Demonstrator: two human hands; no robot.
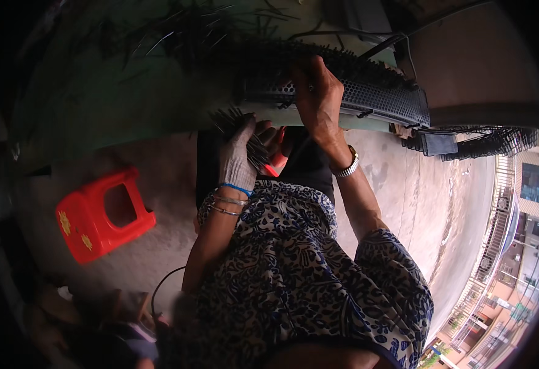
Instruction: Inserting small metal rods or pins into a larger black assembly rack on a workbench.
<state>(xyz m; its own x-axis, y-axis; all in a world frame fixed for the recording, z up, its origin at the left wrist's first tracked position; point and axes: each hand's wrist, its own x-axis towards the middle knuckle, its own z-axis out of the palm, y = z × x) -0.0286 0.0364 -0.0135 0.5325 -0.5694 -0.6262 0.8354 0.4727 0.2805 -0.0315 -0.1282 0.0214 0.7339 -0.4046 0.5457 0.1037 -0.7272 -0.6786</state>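
Note:
My left hand, in a pale knitted glove, is closed around a bundle of thin black rods just off the front edge of the green table. The rod ends stick out on both sides of the fingers. Bare and pinched closed, my right hand is over a long black perforated strip near that edge. Whatever its fingertips hold is hidden in shadow. Many short black points stand up along the strip's far side.
A dark heap of loose black rods lies at the far left of the table. Cables run behind the strip. On the floor to the left lies a red plastic stool. A dark rack-like bundle is at the right.

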